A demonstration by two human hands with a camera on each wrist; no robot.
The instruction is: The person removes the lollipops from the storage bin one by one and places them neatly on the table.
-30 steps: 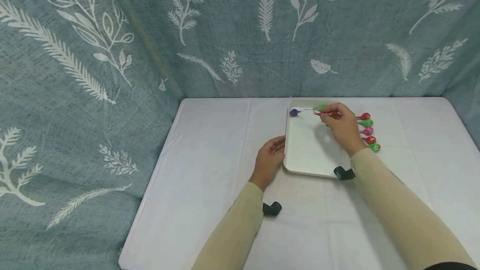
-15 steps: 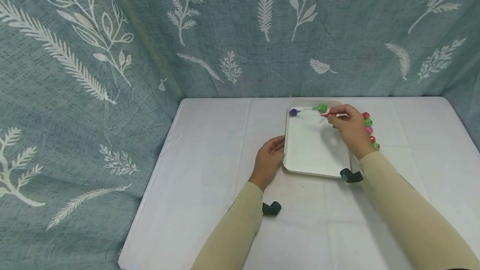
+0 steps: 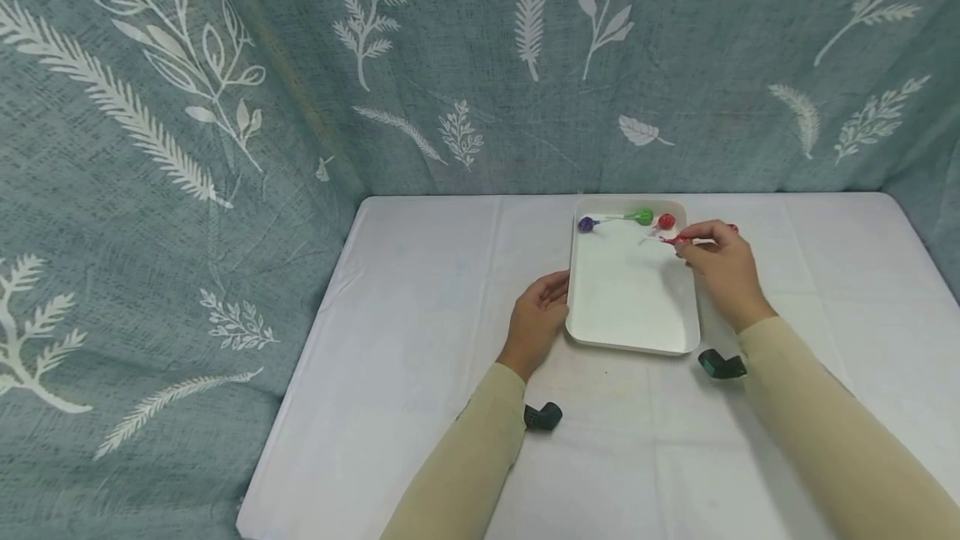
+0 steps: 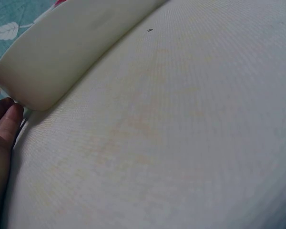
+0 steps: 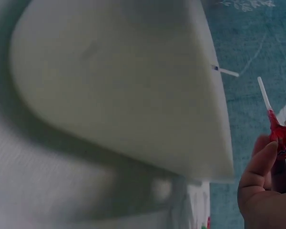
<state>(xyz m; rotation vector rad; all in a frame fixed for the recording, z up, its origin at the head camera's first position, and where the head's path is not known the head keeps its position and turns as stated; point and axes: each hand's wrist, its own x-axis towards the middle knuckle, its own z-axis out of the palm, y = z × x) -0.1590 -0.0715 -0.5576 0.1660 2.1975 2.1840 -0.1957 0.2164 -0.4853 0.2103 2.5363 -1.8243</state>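
My right hand (image 3: 723,269) pinches a red-wrapped lollipop (image 5: 281,138) by its head between thumb and fingertips. Its white stick points left over the right side of a white rectangular tray (image 3: 633,298). A purple lollipop (image 3: 587,224), a green lollipop (image 3: 642,216) and another red lollipop (image 3: 665,222) lie along the tray's far end. On the left, my left hand (image 3: 536,319) rests with its fingertips against the tray's outer wall (image 4: 57,67); these fingers look relaxed and lightly bent.
Beyond the right hand, the head of a further red lollipop (image 3: 733,229) peeks out on the table; the hand hides others there. A white cloth (image 3: 442,298) covers the table, and a patterned teal curtain (image 3: 480,65) hangs behind it.
My right hand has moved right and slightly toward me with its lollipop, from over the tray to its right rim. The red lollipop inside now shows. The left hand stays put.
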